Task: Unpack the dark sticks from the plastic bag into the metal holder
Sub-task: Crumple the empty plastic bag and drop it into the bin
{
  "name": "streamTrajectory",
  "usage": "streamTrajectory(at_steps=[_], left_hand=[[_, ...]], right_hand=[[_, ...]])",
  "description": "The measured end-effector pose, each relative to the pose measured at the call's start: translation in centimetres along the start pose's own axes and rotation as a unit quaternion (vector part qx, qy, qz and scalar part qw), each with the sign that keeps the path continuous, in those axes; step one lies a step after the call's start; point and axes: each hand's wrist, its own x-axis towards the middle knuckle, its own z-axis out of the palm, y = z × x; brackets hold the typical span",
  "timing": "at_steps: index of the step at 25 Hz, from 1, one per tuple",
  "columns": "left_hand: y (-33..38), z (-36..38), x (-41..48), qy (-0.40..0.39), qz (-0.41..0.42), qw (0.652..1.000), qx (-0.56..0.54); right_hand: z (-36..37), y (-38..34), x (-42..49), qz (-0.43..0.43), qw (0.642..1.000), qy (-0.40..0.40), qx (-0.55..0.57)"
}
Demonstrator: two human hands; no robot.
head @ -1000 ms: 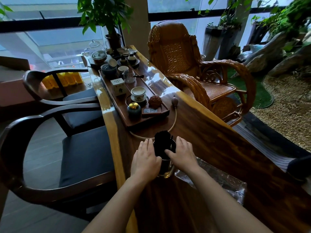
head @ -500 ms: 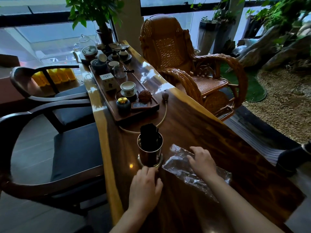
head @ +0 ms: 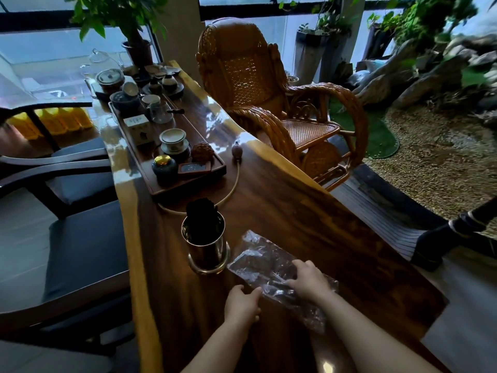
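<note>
The metal holder point(head: 205, 246) stands upright on the wooden table point(head: 309, 211), with a bundle of dark sticks point(head: 200, 211) poking out of its top. Right of the holder, the clear plastic bag point(head: 263, 259) lies crumpled flat on the table. My right hand point(head: 309, 281) presses down on the bag's middle with curled fingers. Close to the table's near edge, my left hand point(head: 242, 305) has its fingertips at the bag's near left corner and seems to pinch it. Whether any sticks are inside the bag is hard to tell.
A wooden tea tray point(head: 215, 168) with cups, jars and a small box sits behind the holder, and a tube with a bulb point(head: 236, 152) curves around it. Dark chairs point(head: 80, 238) stand on the left, a wicker rocking chair point(head: 255, 84) on the right.
Both hands came off the holder and the sticks. My right hand went onto the bag and drew back toward me; my left hand moved from the holder's base to the bag's corner.
</note>
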Motion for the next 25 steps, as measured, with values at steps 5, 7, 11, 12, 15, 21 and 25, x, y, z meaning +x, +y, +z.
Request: streamTrajectory(at_steps=[5, 7, 11, 12, 15, 21, 25], left_hand=[[-0.2, 1.1, 0.4, 0.029, 0.031, 0.999, 0.004], [-0.5, 0.5, 0.1, 0.065, 0.082, 0.993, 0.062], [-1.3, -1.2, -1.5, 0.020, 0.191, 0.980, 0.048], [-1.3, -1.7, -2.0, 0.013, 0.208, 0.977, 0.032], [-1.1, -3.2, -2.8, 0.003, 0.220, 0.974, -0.044], [-1.2, -4.6, -4.8, -0.099, 0.206, 0.973, 0.012], [-0.9, -5.1, -6.0, -0.116, 0.172, 0.973, -0.100]], right_hand=[[2.1, 1.2, -2.7, -0.026, 0.999, -0.030, 0.026], [2.1, 1.9, -3.5, -0.025, 0.998, 0.028, 0.058], [0.8, 2.6, -4.2, 0.015, 0.988, 0.029, 0.153], [0.8, 2.7, -4.5, 0.017, 0.975, -0.011, 0.221], [0.9, 3.1, -6.2, -0.002, 0.915, -0.054, 0.399], [-1.0, 3.6, -9.2, -0.044, 0.807, -0.024, 0.588], [-2.8, 3.9, -10.5, -0.100, 0.773, -0.051, 0.625]])
